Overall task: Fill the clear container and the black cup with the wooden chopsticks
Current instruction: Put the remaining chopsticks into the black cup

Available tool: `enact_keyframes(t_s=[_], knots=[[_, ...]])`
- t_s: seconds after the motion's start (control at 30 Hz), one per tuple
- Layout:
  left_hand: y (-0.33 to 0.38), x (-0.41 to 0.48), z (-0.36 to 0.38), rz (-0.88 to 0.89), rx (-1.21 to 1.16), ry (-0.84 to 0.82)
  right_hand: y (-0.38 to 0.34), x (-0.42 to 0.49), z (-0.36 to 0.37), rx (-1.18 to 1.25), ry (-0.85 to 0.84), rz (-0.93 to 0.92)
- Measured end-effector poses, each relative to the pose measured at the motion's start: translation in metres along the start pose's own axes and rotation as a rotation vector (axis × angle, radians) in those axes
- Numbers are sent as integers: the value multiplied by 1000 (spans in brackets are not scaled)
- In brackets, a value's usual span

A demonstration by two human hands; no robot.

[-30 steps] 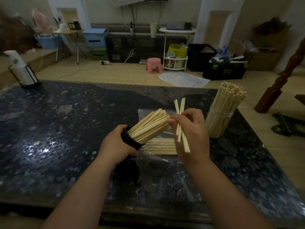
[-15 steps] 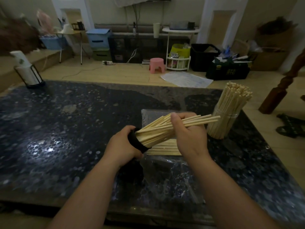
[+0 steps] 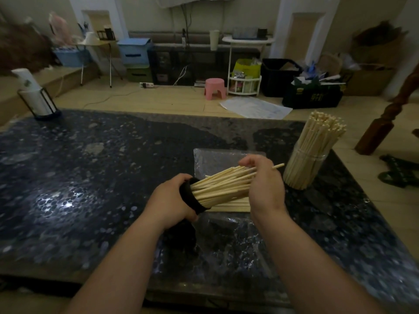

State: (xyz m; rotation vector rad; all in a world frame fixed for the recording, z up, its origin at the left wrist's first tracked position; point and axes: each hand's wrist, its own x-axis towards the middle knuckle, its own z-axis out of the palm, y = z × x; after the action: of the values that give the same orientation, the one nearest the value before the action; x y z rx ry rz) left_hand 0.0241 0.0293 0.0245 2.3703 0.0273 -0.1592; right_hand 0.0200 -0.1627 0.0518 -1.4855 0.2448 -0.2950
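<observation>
Wooden chopsticks [image 3: 223, 185] fanned from the tilted black cup [image 3: 193, 200] gripped by the left hand [image 3: 169, 201], the right hand [image 3: 267, 188] curled round their ends; loosening either could have spilled them.

The left hand [image 3: 172, 200] grips the black cup [image 3: 192, 197], tipped on its side with its mouth toward the right edge of the dark speckled tabletop [image 3: 90, 177]. A bundle of wooden chopsticks [image 3: 222, 184] juts from it, and the right hand [image 3: 265, 184] curls over their free ends, one stick poking past the fingers. Beneath, loose chopsticks [image 3: 229, 207] lie on a clear plastic bag [image 3: 217, 157]. Near the right edge stands the clear container [image 3: 303, 168], packed full.
</observation>
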Motion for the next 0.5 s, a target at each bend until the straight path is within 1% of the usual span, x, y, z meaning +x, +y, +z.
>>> enact_keyframes(t_s=[0.1, 0.17, 0.27, 0.33, 0.37, 0.43, 0.5], knots=[[-1, -1, 0, 8, 16, -9, 1, -4, -1, -223, -117, -62], [-2, 0, 1, 2, 12, -7, 1, -5, -2, -197, -110, -61], [-3, 1, 1, 4, 12, 10, -2, -5, -4, -76, -29, -66], [-3, 2, 1, 5, 16, 13, -3, -5, -3, -92, -25, -45], [-4, 2, 2, 5, 21, 14, -3, -5, -2, -158, -50, -49], [-5, 3, 2, 3, 34, 15, 0, -4, -1, -362, -165, -95], [-5, 3, 1, 0, 48, 13, 3, -1, 0, -491, -273, -131]])
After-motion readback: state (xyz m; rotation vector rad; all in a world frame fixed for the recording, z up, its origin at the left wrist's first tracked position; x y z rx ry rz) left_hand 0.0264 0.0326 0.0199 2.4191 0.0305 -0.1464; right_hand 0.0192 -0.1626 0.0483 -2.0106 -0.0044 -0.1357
